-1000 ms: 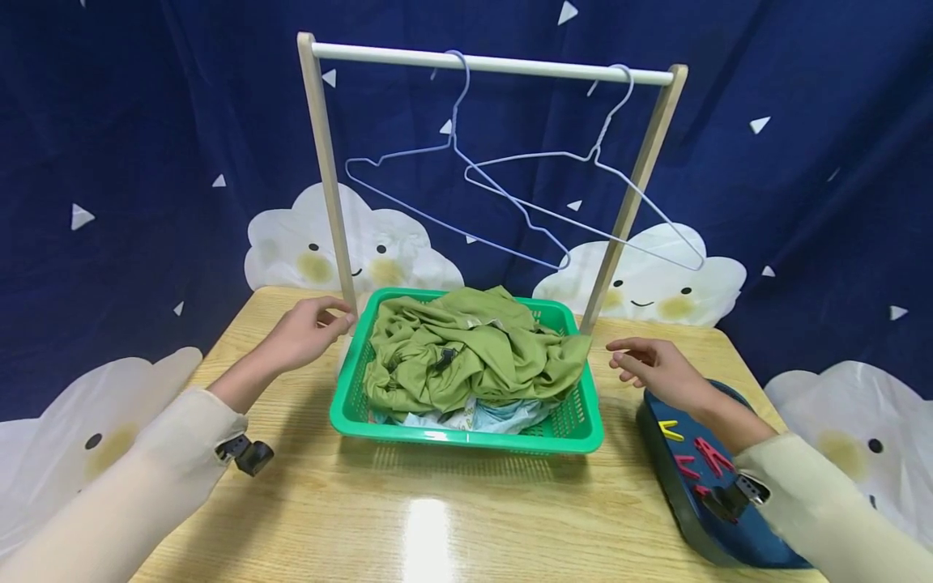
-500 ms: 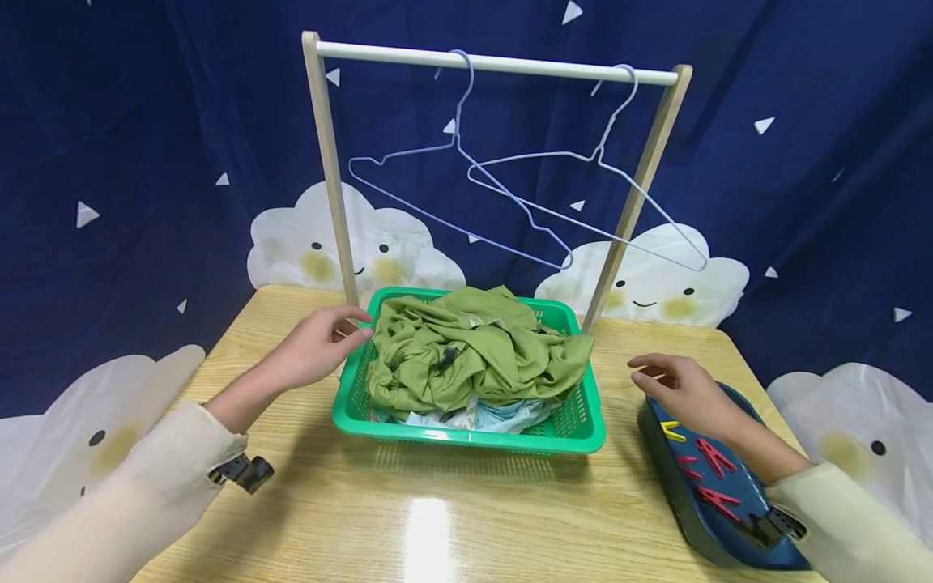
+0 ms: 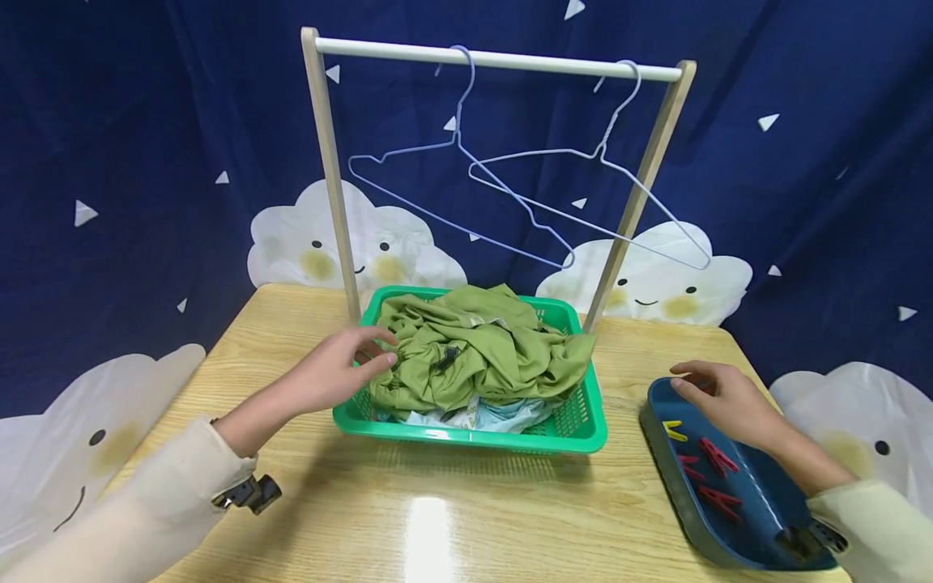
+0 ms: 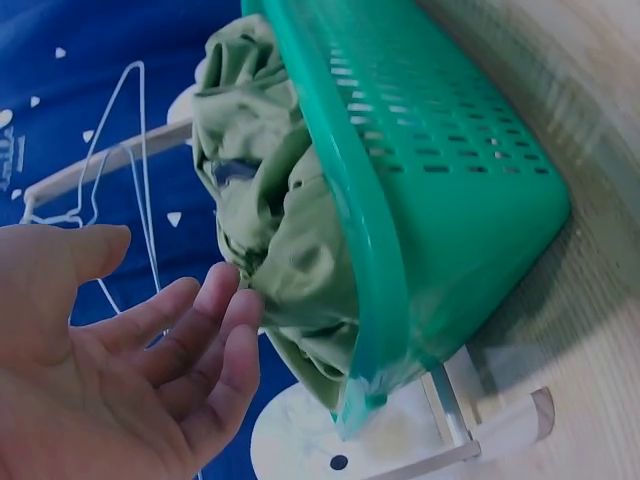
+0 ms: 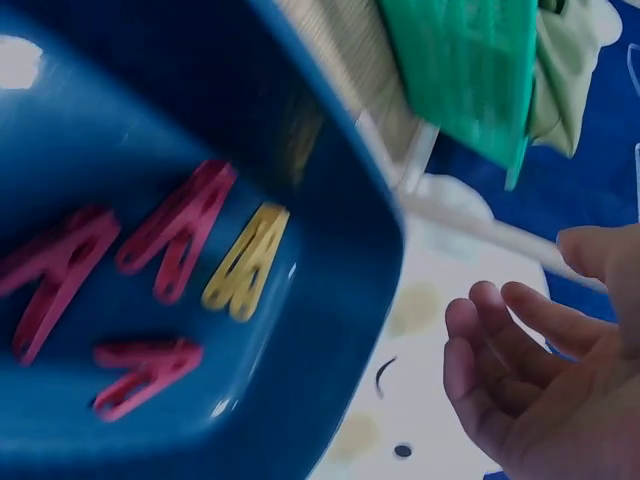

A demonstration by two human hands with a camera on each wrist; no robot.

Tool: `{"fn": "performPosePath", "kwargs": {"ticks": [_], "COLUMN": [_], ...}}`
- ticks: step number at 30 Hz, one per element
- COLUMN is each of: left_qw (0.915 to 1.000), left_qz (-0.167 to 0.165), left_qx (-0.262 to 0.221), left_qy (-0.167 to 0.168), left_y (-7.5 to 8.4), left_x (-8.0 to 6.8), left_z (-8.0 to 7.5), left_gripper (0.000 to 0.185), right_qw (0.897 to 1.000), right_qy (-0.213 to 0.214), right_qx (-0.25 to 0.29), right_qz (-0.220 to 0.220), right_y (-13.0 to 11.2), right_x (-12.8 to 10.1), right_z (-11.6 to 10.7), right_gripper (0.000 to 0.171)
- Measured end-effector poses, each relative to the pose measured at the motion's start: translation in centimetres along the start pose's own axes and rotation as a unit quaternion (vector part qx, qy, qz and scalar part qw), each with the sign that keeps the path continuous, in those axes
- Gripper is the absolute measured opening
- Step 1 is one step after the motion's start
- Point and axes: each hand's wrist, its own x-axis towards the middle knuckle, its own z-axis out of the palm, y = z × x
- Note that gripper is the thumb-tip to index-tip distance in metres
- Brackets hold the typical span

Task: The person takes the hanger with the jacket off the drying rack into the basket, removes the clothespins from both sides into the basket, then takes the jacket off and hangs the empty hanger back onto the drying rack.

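Green cloth (image 3: 477, 352) sits piled in the green basket (image 3: 576, 421), right at the tips of your left hand (image 3: 342, 374). Your fingers (image 4: 215, 335) there are loose and a bit apart, just touching the cloth and holding nothing. Your right hand (image 3: 725, 398) hangs over the blue tray (image 3: 674, 478), fingers relaxed and apart, with the red pegs (image 3: 717, 457) and a yellow peg (image 3: 674, 429) just below.

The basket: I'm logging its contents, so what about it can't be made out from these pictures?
- Head view: the green garment covers the basket; only an edge of a pale blue printed cloth shows beneath, its kind unclear.
- Head view: the dark item on the garment is too small to identify.
- Left wrist view: whether the left hand touches the garment is unclear.
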Motion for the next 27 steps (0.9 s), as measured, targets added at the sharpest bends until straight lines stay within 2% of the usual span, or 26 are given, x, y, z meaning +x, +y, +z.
{"fn": "performPosePath", "kwargs": {"ticks": [6, 11, 18, 27], "left_qw": [0.9998, 0.9995, 0.9994, 0.9995], "left_qz": [0.003, -0.003, -0.002, 0.006], "left_qx": [0.016, 0.030, 0.033, 0.030], "left_qy": [-0.012, -0.009, -0.002, 0.007], "left_y": [0.5, 0.7, 1.2, 0.8], "left_x": [-0.5, -0.9, -1.5, -2.5], "left_z": [0.9, 1.3, 0.8, -0.1], "left_gripper": [0.033, 0.032, 0.034, 0.037], "right_qw": [0.999, 0.998, 0.993, 0.987], "right_qy": [0.011, 0.006, -0.008, -0.019], "right_qx": [-0.029, -0.053, -0.084, -0.124], "right_qz": [0.016, 0.036, 0.079, 0.098], "right_y": [3.0, 4.9, 7.1, 9.6], "right_x": [-0.5, -1.0, -1.6, -2.2], "right_z": [-0.7, -1.3, -2.1, -2.7], "right_gripper": [0.039, 0.040, 0.049, 0.056]}}
